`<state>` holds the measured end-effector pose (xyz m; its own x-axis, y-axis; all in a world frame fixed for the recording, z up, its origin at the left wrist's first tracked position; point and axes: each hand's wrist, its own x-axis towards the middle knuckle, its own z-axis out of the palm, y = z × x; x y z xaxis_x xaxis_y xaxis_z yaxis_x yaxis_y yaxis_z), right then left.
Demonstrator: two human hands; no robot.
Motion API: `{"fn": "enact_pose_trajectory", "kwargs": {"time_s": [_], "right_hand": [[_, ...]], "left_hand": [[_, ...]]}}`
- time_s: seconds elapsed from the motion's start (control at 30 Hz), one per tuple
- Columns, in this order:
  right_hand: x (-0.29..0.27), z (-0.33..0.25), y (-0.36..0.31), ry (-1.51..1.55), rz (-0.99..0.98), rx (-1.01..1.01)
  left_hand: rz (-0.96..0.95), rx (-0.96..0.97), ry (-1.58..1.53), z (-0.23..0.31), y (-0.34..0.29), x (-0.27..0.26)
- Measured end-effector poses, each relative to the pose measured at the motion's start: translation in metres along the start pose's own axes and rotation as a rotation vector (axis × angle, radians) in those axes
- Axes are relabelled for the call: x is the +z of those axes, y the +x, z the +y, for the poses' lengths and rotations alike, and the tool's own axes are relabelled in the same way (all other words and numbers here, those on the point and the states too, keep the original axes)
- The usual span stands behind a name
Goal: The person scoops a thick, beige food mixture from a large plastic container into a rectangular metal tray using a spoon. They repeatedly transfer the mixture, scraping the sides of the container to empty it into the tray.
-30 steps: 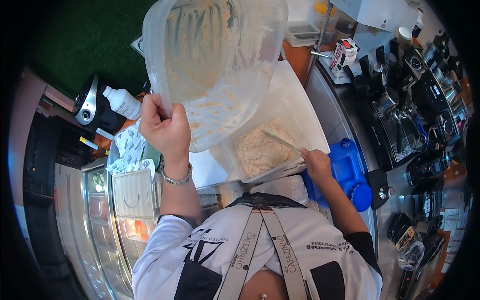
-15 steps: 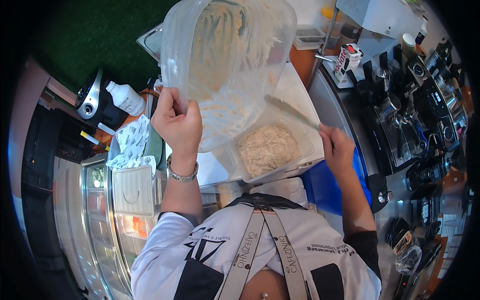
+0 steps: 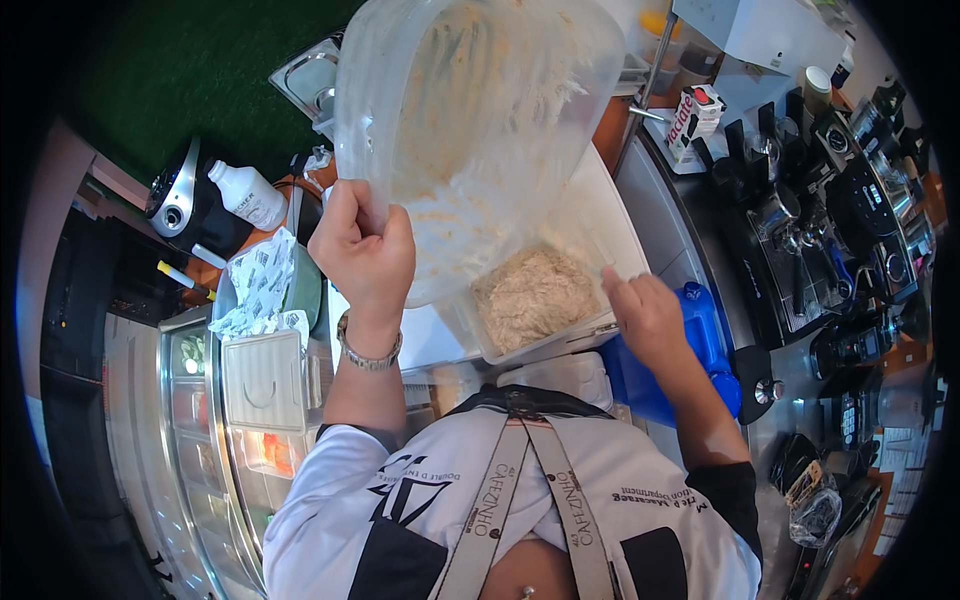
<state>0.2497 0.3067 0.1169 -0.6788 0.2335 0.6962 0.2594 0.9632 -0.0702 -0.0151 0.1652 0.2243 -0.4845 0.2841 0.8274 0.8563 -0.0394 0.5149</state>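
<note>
Above white surface [image 3: 590, 215], left hand [image 3: 362, 250] grips big clear plastic tub [image 3: 470, 110] tilted w/ pale mix; right hand [image 3: 645, 310] grip unclear near square clear container [image 3: 530, 300]. Keep tub centred, scrape steady.

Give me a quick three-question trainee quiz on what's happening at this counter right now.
1. True or false: the left hand holds the big clear tub tilted above the small container.
2. What fills the small container? A) beige shredded mix B) whole tomatoes C) ice cubes
3. Fill in: the blue object lies under the ____ hand.

Key: 1 true; 2 A; 3 right
</note>
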Motion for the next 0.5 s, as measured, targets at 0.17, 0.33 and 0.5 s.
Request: {"fn": "enact_pose_trajectory", "kwargs": {"time_s": [0.17,0.33,0.5], "right_hand": [[0.003,-0.014,-0.047,0.101,0.053,0.061],[0.039,0.004,-0.108,0.11,0.058,0.166],[0.05,0.01,-0.106,0.134,0.097,0.195]], "left_hand": [[0.067,-0.056,-0.053,-0.008,0.007,-0.005],[0.083,-0.069,-0.12,-0.02,0.02,-0.007],[0.092,-0.113,-0.147,-0.021,0.021,-0.008]]}}
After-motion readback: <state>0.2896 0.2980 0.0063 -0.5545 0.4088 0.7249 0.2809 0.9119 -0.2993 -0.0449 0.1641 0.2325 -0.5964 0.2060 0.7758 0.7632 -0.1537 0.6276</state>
